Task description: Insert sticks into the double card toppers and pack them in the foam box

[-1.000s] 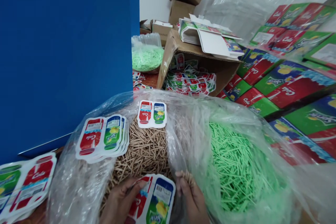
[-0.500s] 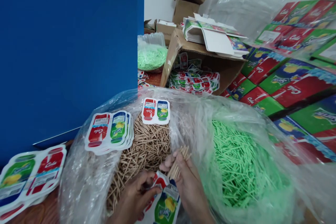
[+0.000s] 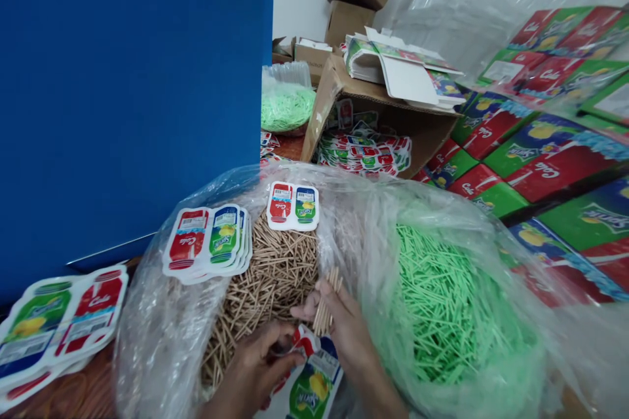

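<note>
My left hand point(image 3: 260, 360) pinches the top edge of a printed packet point(image 3: 310, 387) with a red cola half and a green Sprite half; the red side's mouth gapes a little. Just above that mouth, my right hand point(image 3: 339, 317) grips a small bundle of brown sticks point(image 3: 325, 311), upright and slightly tilted, their lower ends close to the packet. Whether the ends are inside it I cannot tell. Behind both hands lies a heap of loose brown sticks point(image 3: 275, 262) in a clear plastic bag point(image 3: 162, 334).
Right of my hands is a bag of green sticks point(image 3: 442, 314). Flat packets point(image 3: 206, 242) lie stacked on the brown heap, with one packet point(image 3: 293, 206) behind. More packets point(image 3: 59, 327) sit far left, beside a blue panel point(image 3: 128, 105). A carton point(image 3: 319, 108) and printed boxes point(image 3: 545, 157) stand behind.
My right hand has shifted slightly left with the stick bundle, which now stands more upright over the packet. The left hand keeps its pinch on the packet.
</note>
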Demonstrator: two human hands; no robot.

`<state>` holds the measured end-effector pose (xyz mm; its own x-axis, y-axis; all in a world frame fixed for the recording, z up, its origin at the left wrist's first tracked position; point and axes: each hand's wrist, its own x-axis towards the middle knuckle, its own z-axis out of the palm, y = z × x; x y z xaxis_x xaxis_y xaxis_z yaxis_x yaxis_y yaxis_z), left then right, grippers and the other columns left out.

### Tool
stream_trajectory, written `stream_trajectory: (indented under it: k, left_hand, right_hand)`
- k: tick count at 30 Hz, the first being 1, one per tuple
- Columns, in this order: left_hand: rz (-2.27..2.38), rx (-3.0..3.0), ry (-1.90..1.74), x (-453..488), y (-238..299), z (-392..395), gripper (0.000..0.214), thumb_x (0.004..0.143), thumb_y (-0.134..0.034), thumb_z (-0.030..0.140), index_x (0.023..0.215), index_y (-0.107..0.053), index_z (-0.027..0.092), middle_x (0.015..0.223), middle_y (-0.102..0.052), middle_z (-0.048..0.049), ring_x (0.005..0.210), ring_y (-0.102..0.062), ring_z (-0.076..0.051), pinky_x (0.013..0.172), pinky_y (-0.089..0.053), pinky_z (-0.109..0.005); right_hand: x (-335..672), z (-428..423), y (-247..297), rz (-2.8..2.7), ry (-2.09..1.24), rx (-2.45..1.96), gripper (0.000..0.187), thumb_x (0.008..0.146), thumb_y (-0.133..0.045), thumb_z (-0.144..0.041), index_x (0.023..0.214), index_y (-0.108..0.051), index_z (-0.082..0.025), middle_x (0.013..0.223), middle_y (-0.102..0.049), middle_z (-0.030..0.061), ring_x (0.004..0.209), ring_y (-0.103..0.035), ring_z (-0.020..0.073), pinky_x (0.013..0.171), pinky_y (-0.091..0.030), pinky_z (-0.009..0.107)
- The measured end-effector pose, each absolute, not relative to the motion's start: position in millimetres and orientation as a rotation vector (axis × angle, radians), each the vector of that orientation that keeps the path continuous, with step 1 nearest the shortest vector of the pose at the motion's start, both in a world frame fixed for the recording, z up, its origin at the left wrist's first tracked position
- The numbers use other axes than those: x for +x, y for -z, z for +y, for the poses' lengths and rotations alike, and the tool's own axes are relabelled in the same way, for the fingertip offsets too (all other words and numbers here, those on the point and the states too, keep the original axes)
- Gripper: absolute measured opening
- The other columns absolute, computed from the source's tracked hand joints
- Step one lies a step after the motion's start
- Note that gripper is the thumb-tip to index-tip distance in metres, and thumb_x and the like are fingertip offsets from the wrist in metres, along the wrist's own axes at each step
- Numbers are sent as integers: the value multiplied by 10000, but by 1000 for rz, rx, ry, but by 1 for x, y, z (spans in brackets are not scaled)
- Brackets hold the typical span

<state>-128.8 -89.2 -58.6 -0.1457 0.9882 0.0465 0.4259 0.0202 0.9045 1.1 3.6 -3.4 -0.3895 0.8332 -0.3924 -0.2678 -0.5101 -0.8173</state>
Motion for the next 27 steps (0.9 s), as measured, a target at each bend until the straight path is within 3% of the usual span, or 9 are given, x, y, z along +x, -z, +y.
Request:
stream_trajectory:
  k: [6,11,17,23,27]
  left_hand:
    - [1664,1393,-1063,-125,53,-86,130,706,-695,210,832,-668,227,637,-656,34,569,-590,-130,563,-475,-176]
    - [1659,1278,-1013,-119,47,-81,128,714,-661,204,840,-671,226,744,-726,8,671,-641,-167,671,-491,-222]
    - [1681,1123,-1035,-115,42,-79,50,703,-664,202,750,-652,214,719,-725,10,666,-648,-172,649,-480,-216]
    - [1587,1220,-1059,-123,48,-82,133,751,-643,185,876,-663,227,807,-721,16,785,-654,-163,737,-472,-194]
    - [1579,1452,-1090,-130,58,-85,150,746,-678,213,894,-664,202,725,-686,6,656,-627,-145,657,-474,-187]
  right_hand:
    - [-4,-4,10,-1107,-1849,-1140,394,758,-592,-580,722,-579,-188,632,-667,8,675,-687,217,709,-517,343]
    - [-9,-6,11,-1206,-1826,-1058,358,798,-555,-569,801,-565,-212,701,-674,-1,722,-676,203,747,-506,338]
    - [-11,-11,13,-1193,-1815,-1019,319,836,-518,-547,798,-540,-231,679,-660,-10,739,-674,203,701,-505,316]
    - [-11,-5,23,-1048,-1868,-1134,382,772,-559,-596,788,-545,-214,574,-679,0,620,-678,217,573,-497,306]
    - [-10,2,27,-1021,-1878,-1237,416,741,-600,-586,824,-572,-179,642,-729,42,672,-689,212,653,-505,309]
